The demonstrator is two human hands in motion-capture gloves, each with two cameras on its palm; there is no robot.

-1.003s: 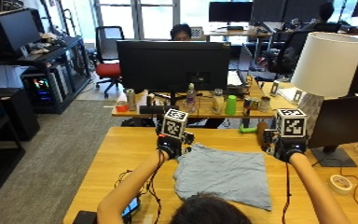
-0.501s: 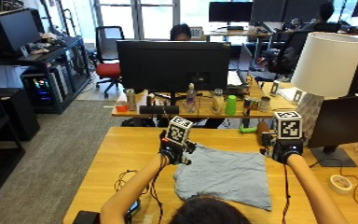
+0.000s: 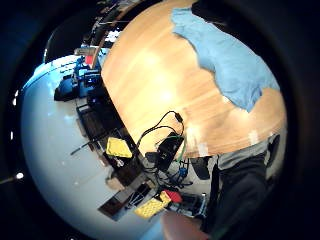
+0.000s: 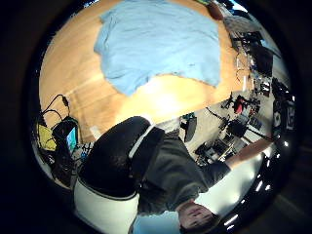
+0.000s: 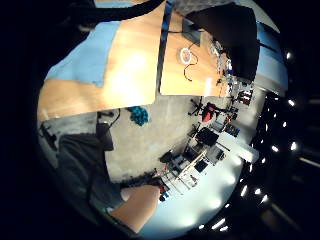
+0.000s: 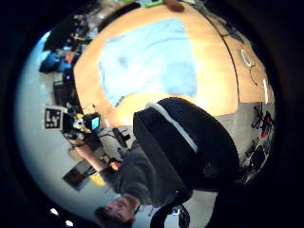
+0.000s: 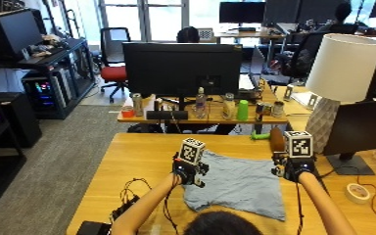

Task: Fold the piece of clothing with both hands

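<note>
A light blue piece of clothing (image 7: 240, 186) lies spread flat on the wooden table (image 7: 142, 156), slightly rumpled along its near edge. My left hand (image 7: 188, 172) hovers over its far left corner, and my right hand (image 7: 296, 169) hovers just past its far right corner. Neither hand holds any cloth. The left thumb side palm view shows the whole garment (image 4: 161, 41) lying flat from above. So does the right thumb side palm view, where the garment (image 6: 147, 61) has all its corners down on the table.
A roll of tape (image 7: 357, 192) lies at the right edge, near a dark monitor (image 7: 364, 132) and a white lamp (image 7: 341, 73). Black cables and a small device (image 7: 126, 205) sit at the near left. A green object (image 7: 260, 136) lies at the far edge.
Both hands have drawn a little nearer to me. The left one has also shifted inward over the cloth's corner. The cloth has not moved.
</note>
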